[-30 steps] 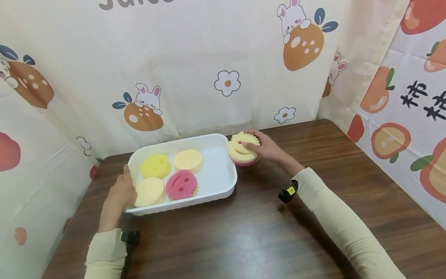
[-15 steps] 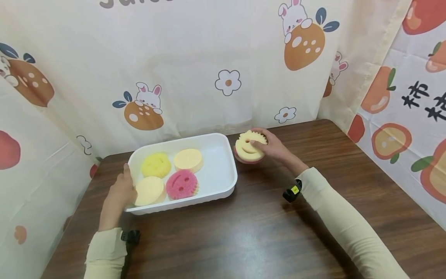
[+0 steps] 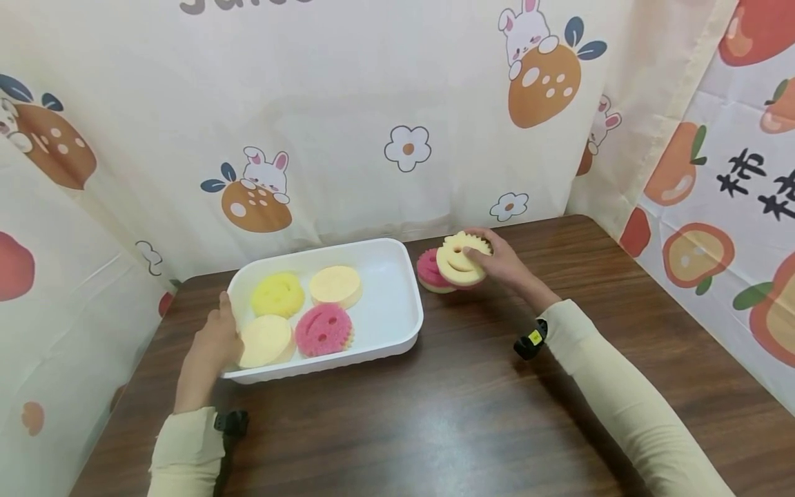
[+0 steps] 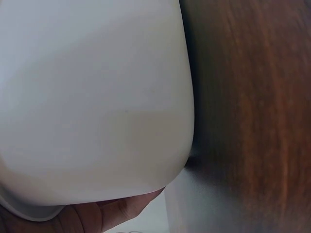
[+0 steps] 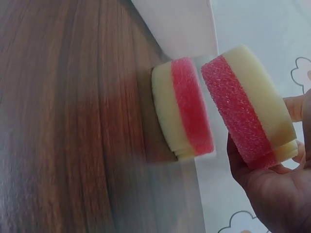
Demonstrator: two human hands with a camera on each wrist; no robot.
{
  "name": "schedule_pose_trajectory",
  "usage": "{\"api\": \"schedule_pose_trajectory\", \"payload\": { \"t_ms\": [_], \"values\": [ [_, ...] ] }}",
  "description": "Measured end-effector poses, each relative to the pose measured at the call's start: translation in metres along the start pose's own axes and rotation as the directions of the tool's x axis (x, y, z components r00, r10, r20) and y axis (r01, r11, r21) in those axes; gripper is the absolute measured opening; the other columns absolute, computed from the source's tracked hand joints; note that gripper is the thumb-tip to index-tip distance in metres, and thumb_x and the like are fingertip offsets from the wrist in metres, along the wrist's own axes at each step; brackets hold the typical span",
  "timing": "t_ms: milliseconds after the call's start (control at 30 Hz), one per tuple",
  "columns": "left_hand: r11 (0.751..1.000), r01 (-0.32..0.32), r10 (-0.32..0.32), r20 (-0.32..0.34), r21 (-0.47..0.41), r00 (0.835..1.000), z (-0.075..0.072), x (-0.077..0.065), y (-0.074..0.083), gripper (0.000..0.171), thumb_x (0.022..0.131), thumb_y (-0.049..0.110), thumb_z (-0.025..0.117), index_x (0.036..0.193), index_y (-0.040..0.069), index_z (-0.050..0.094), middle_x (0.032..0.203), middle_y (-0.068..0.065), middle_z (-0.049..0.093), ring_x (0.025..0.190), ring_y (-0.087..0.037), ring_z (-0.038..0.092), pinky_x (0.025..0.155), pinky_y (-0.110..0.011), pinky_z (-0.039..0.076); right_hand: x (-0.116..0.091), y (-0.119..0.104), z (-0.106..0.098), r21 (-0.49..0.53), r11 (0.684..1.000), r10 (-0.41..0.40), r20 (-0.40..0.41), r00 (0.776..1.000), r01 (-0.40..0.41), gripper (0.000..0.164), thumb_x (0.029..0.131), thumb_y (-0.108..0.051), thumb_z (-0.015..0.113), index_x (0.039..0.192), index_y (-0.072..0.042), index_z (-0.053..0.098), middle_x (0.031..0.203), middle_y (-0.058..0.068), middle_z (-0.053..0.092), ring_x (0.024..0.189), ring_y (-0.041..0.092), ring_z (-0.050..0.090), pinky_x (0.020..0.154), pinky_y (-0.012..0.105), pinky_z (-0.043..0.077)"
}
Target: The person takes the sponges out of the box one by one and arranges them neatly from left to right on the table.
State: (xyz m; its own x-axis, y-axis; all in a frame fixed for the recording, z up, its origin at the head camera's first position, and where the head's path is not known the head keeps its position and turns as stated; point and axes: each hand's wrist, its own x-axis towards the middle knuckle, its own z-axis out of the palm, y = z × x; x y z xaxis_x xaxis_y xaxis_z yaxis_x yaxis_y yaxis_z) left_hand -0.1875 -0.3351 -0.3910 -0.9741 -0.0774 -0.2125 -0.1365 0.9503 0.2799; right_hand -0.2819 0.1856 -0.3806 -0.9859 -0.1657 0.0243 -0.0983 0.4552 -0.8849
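Note:
My right hand (image 3: 506, 262) grips a round smiley-face sponge (image 3: 456, 266), its cream side up and its pink layer underneath. In the right wrist view that sponge (image 5: 248, 107) is raised and tilted. A second smiley sponge (image 3: 428, 270), pink side up, lies on the table just left of it, beside the white tray (image 3: 388, 297). At the tray's left end, my left hand (image 3: 214, 338) holds the side wall. The left wrist view shows fingers (image 4: 116, 213) behind the tray's wall (image 4: 97, 107). Inside the tray are a yellow smiley sponge (image 3: 277, 295), cream ones (image 3: 335, 284) and a pink smiley one (image 3: 323, 331).
The brown wooden table (image 3: 397, 428) extends in front and to the right. A printed curtain (image 3: 348, 172) hangs directly behind it, with more patterned cloth (image 3: 733, 228) along the right side. The tray's right part shows bare white floor.
My right hand has moved right with the cream-topped sponge, away from the tray's edge. The pink sponge beneath it on the table has come into view. The left hand and tray stay put.

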Motion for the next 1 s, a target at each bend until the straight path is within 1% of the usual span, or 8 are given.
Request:
{"api": "schedule_pose_trajectory", "payload": {
  "t_ms": [267, 400, 533, 767, 900, 1000],
  "values": [
    [1.000, -0.012, 0.012, -0.008, -0.003, 1.000, 0.001, -0.002, 0.000, 0.094, 0.089, 0.003, 0.050, 0.149, -0.011, -0.021, 0.136, -0.051, 0.026, 0.087, -0.050, 0.055, 0.078, -0.061, 0.051, 0.000, 0.010, -0.008, -0.006, 0.999, 0.035, -0.042, 0.999, -0.035, 0.054, 0.099, -0.033, 0.056, 0.149, -0.017, 0.041, 0.158, 0.014, 0.036, 0.142, 0.033, 0.035, 0.117, 0.052, 0.028],
    [1.000, -0.008, 0.008, -0.008, -0.004, 1.000, 0.001, -0.002, 0.000, 0.094, 0.089, 0.004, 0.050, 0.149, -0.011, -0.021, 0.136, -0.050, 0.026, 0.087, -0.049, 0.055, 0.078, -0.060, 0.051, 0.001, 0.015, -0.013, -0.004, 0.999, 0.034, -0.056, 0.998, -0.034, 0.054, 0.099, -0.030, 0.055, 0.149, -0.014, 0.042, 0.158, 0.016, 0.035, 0.144, 0.034, 0.033, 0.119, 0.053, 0.026],
    [1.000, -0.005, 0.005, -0.016, -0.001, 1.000, 0.001, -0.001, 0.000, 0.094, 0.089, 0.004, 0.050, 0.150, -0.010, -0.020, 0.136, -0.050, 0.027, 0.087, -0.049, 0.055, 0.079, -0.061, 0.051, 0.002, 0.019, -0.018, -0.008, 0.999, 0.037, -0.074, 0.997, -0.037, 0.053, 0.100, -0.028, 0.055, 0.149, -0.012, 0.042, 0.159, 0.016, 0.034, 0.146, 0.034, 0.030, 0.120, 0.053, 0.024],
    [1.000, -0.014, 0.014, -0.033, -0.017, 0.999, 0.003, 0.000, -0.002, 0.093, 0.090, 0.007, 0.050, 0.150, -0.011, -0.018, 0.134, -0.050, 0.030, 0.084, -0.046, 0.055, 0.073, -0.057, 0.052, 0.001, 0.025, -0.025, 0.018, 0.997, 0.076, -0.084, 0.994, -0.075, 0.052, 0.101, -0.026, 0.053, 0.149, -0.010, 0.040, 0.160, 0.017, 0.031, 0.143, 0.034, 0.030, 0.118, 0.051, 0.025],
    [1.000, -0.018, 0.018, -0.046, -0.012, 0.999, 0.003, 0.001, -0.002, 0.093, 0.090, 0.006, 0.050, 0.150, -0.011, -0.018, 0.134, -0.051, 0.030, 0.083, -0.046, 0.056, 0.072, -0.057, 0.053, 0.002, 0.028, -0.028, 0.055, 0.994, 0.100, -0.087, 0.991, -0.095, 0.052, 0.101, -0.025, 0.051, 0.149, -0.009, 0.038, 0.159, 0.019, 0.030, 0.139, 0.033, 0.032, 0.114, 0.046, 0.029],
    [1.000, -0.017, 0.017, -0.049, -0.006, 0.999, 0.003, 0.001, -0.002, 0.093, 0.090, 0.007, 0.051, 0.150, -0.011, -0.018, 0.134, -0.051, 0.030, 0.084, -0.046, 0.056, 0.074, -0.058, 0.053, 0.004, 0.032, -0.031, 0.104, 0.988, 0.123, -0.093, 0.988, -0.113, 0.051, 0.102, -0.024, 0.050, 0.149, -0.008, 0.039, 0.158, 0.019, 0.030, 0.134, 0.029, 0.035, 0.106, 0.035, 0.034]
  ]
}}
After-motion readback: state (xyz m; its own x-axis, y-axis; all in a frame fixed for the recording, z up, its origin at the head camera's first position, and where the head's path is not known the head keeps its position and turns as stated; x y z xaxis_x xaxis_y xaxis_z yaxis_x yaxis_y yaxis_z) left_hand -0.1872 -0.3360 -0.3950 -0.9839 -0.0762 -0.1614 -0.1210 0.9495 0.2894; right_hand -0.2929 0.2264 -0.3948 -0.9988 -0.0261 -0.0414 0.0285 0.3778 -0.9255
